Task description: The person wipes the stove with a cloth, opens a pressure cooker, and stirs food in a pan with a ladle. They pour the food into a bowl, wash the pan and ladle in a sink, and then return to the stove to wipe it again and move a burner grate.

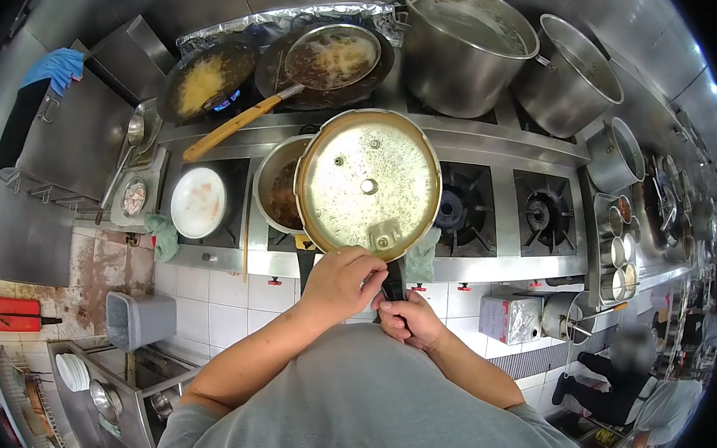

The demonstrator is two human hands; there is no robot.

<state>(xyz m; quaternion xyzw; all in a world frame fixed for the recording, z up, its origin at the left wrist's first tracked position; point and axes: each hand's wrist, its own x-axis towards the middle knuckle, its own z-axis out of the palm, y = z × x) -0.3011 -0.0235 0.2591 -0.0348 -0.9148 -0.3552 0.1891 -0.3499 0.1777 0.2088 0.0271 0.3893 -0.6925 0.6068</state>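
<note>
A round metal pressure cooker lid (363, 170) is tilted up with its inner face towards me. My right hand (412, 319) is closed round its black handle (395, 282). At the rim, beside that handle, my left hand (339, 283) is closed with curled, pinched fingers; whatever they grip is hidden. Behind the lid stands a pot (279, 186) holding brown food, partly covered from view. A second black handle (306, 260) shows below the pot.
Behind are two woks, one with frying food (201, 85), the other under a wooden-handled strainer (334, 58). Large stockpots (463, 68) stand at the back right. A white plate (198, 203) lies left; bare burners (540, 211) sit right. Another person (656, 407) is at lower right.
</note>
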